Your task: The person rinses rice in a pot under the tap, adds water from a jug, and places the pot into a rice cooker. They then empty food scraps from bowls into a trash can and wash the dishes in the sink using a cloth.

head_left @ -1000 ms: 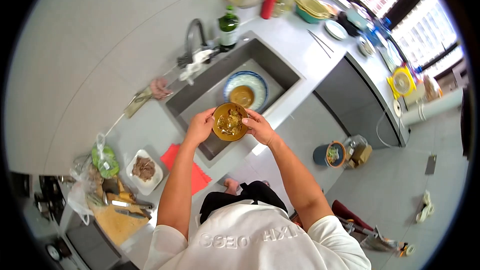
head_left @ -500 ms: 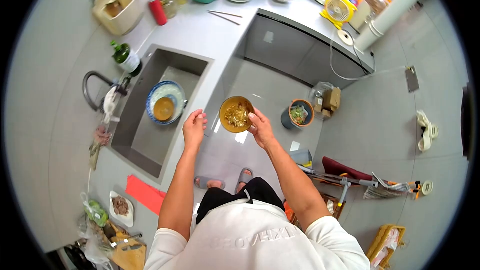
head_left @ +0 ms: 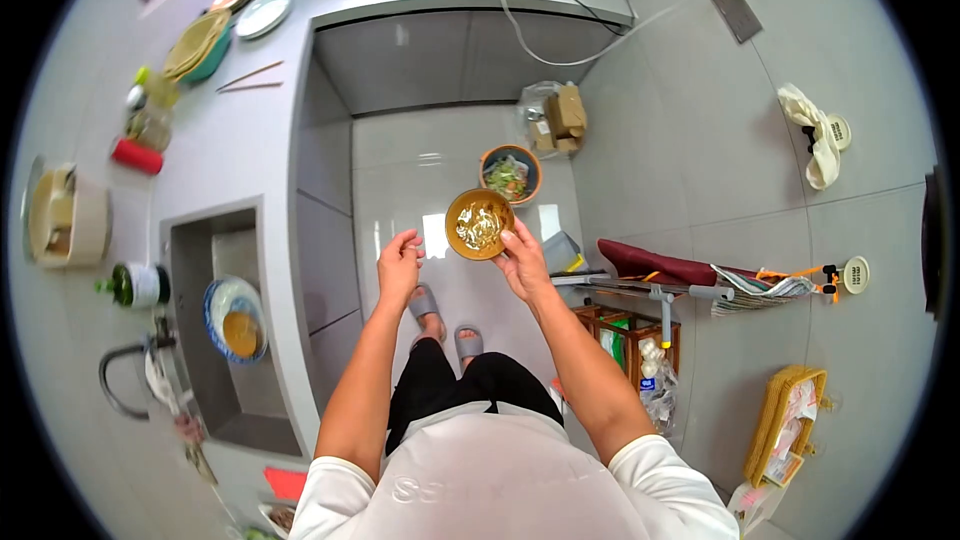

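Note:
An amber-brown bowl (head_left: 468, 226) is held out in front of me, with liquid and small food scraps in it. My right hand (head_left: 522, 255) grips its right rim, thumb on top. To the left of the bowl and apart from it is my left hand (head_left: 400, 262), its fingers loosely curled and slightly apart with nothing in them. Just beyond the bowl, a round bin (head_left: 531, 163) with an orange rim stands on the floor, holding green scraps and a bag. The bowl overlaps the bin's near edge in view.
At left, a grey sink (head_left: 195, 258) holds a blue-rimmed bowl (head_left: 212, 325) with another amber bowl (head_left: 240, 334) in it. Cardboard boxes (head_left: 567, 112) stand behind the bin. A folded step ladder (head_left: 660, 290) and a wooden rack (head_left: 629, 344) are at right.
My view and body have turned right, so the sink has shifted left. The bowl in my right hand has come close to the bin in view. My left hand stays empty.

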{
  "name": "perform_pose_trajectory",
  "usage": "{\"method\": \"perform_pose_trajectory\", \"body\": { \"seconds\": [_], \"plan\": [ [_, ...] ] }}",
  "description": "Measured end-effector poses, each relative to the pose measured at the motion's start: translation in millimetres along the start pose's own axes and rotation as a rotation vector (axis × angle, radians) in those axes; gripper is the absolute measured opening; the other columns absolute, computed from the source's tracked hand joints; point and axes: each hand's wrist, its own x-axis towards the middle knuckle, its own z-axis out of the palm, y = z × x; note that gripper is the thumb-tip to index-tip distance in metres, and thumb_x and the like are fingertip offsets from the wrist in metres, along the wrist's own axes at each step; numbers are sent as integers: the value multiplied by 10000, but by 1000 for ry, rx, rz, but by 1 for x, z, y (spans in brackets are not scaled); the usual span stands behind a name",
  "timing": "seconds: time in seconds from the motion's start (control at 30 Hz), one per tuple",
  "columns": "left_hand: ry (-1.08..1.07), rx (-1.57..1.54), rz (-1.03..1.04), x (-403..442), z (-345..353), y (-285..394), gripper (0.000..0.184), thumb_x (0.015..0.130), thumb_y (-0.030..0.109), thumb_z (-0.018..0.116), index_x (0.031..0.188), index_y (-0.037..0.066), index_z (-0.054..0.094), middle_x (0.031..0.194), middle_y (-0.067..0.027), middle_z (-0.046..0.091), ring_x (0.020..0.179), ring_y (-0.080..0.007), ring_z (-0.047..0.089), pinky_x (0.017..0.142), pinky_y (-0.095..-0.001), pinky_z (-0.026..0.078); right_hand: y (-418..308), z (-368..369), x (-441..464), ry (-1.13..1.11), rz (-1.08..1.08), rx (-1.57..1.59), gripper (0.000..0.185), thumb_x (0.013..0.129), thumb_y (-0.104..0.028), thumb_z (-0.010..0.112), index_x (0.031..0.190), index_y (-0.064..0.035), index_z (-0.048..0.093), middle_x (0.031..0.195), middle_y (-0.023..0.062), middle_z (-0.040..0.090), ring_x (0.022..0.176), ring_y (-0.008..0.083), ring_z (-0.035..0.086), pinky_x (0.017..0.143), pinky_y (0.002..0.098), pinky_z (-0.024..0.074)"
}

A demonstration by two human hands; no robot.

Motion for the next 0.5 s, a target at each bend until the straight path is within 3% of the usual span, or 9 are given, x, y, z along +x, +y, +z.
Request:
{"method": "perform_pose_trajectory", "body": {
  "seconds": [0.27, 0.5],
  "plan": [
    [-229, 172, 74, 160, 114, -23, 450, 952, -23, 465, 1358, 20, 653, 1229, -147, 743, 918, -180, 739, 785, -320, 577, -19, -102, 93, 288, -99, -7, 718, 960, -103, 741, 1589, -77, 397, 1505, 67, 552, 1313, 208, 569, 1067, 440, 499],
    [-286, 268, 86, 292, 236, -115, 479, 932, -27, 449, 1363, 34, 649, 1257, -165, 739, 939, -229, 763, 881, -362, 577, 6, -244, 223, 445, -141, -160, 759, 929, -104, 798, 1573, -44, 402, 1464, 105, 587, 1285, 197, 603, 1035, 356, 522]
  ]
}}
